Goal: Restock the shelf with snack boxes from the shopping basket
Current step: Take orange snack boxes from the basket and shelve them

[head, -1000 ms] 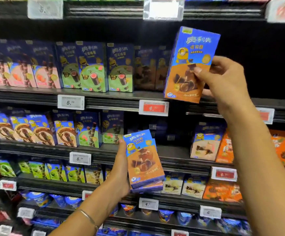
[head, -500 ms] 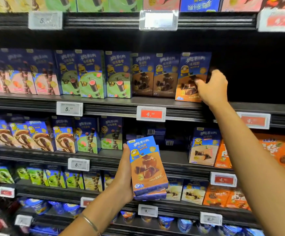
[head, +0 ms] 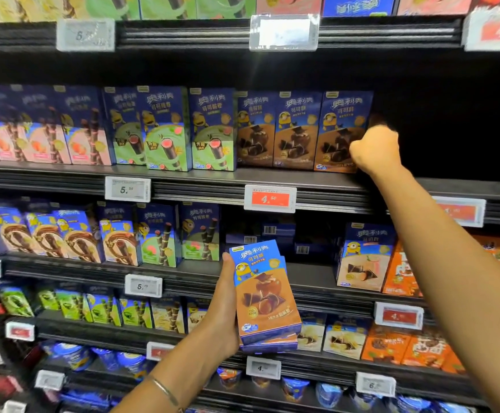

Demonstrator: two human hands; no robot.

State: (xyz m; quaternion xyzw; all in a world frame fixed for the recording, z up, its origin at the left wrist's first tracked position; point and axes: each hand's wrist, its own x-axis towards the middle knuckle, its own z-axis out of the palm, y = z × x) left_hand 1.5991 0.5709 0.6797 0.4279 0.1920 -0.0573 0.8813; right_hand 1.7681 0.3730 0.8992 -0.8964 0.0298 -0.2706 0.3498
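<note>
Two snack boxes (head: 265,296), blue-brown, seemingly stacked

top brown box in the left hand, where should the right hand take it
Pinch the top brown box by its free right long edge, coming from the right: the left hand wraps its left edge; it is upright, face forward.

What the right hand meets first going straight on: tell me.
The right hand grips the end brown box at its right edge; straight on, only dark shelf depth shows, so probably the back wall, though unseen.
</note>
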